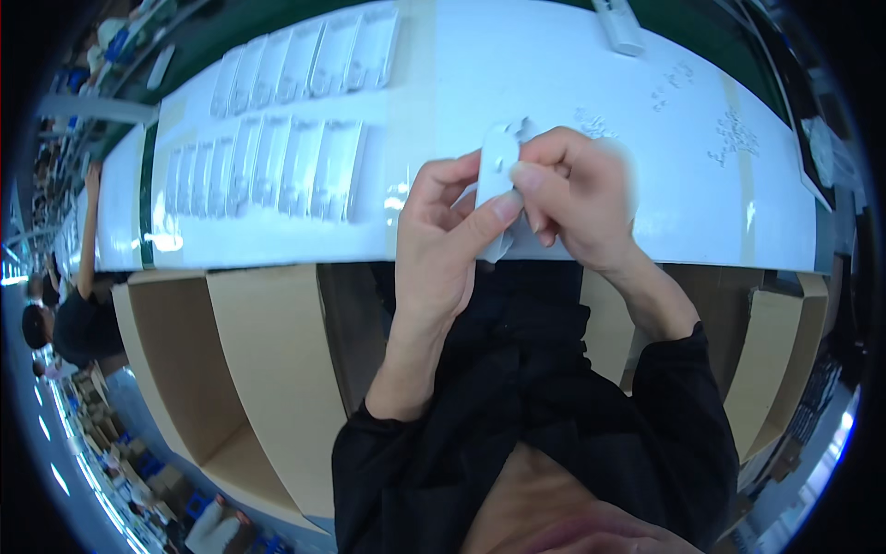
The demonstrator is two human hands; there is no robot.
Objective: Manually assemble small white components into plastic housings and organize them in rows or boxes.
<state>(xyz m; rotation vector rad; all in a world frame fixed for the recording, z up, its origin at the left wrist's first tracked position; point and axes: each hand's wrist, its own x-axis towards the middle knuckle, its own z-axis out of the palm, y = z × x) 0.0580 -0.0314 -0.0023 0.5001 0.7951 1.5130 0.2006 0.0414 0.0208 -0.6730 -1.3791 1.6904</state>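
My left hand (441, 231) is closed around a long white plastic part (499, 166) with a rounded end, thumb across its face and fingers behind it. The part stands nearly upright above the table's near edge. At its right side my right hand (581, 189) is pinched, with thumb and fingertip against the part near a small mark on its face. Whatever lies between those fingertips is hidden. Just beyond the right hand, a scatter of tiny clear pieces (591, 122) lies on the white table (434, 92).
Two rows of white tray-like plastic shells (314, 166) lie at the left. More tiny pieces (736, 137) are spread at the right, and a white device (620, 28) rests at the far edge. Open cardboard boxes (263, 369) stand below the table's near edge. Another person (78, 323) is at far left.
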